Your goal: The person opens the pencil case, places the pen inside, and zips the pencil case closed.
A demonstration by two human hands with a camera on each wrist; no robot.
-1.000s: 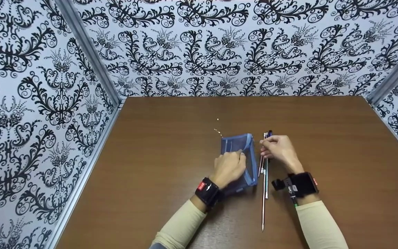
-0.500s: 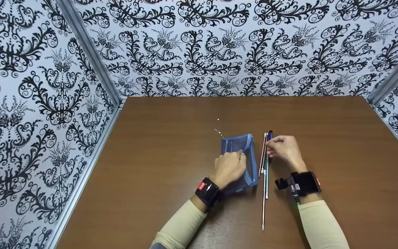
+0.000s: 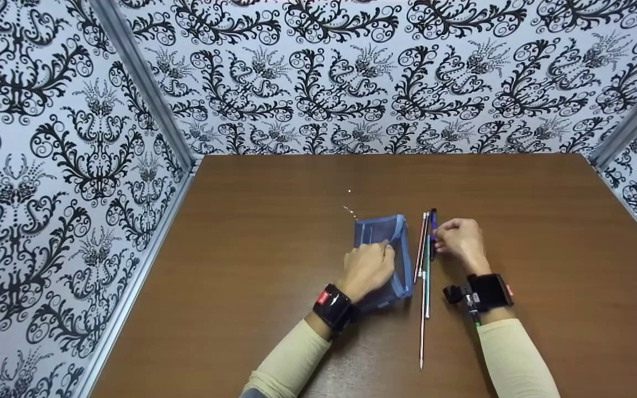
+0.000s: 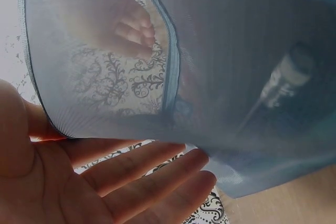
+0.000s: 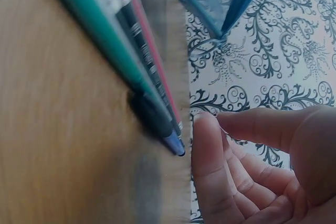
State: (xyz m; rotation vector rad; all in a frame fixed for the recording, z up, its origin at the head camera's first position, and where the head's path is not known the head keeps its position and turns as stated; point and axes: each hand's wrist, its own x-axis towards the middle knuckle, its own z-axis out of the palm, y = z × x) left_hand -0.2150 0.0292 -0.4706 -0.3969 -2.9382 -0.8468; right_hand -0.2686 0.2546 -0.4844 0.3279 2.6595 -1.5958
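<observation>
My left hand [image 3: 370, 269] holds the open side of a blue mesh zipper pouch [image 3: 401, 232]; in the left wrist view the mesh [image 4: 100, 3] passes between thumb and fingers. A pale cylindrical thing [image 4: 289, 74] shows dimly through it. To the right lie several pencils: a red one [image 3: 421, 243], a teal one [image 3: 427, 293] and a long pale-pink one [image 3: 422, 342]. Beside them is a dark pen with a purple part [image 3: 434, 221]. My right hand [image 3: 462, 240] is at the pen, thumb and index tips meeting; the right wrist view shows nothing between them, the pen [image 5: 155, 121] lying past the fingertips.
A thin beaded chain [image 3: 350, 210] trails from the pouch's far corner on the brown tabletop [image 3: 274, 188]. Patterned panels [image 3: 351, 83] stand behind and at the sides. Each wrist wears a strapped-on black device [image 3: 487, 292].
My right hand has shifted slightly right, from over the pencils to the pen, uncovering more of them. The pencils lie almost as before. My left hand and the pouch stay put.
</observation>
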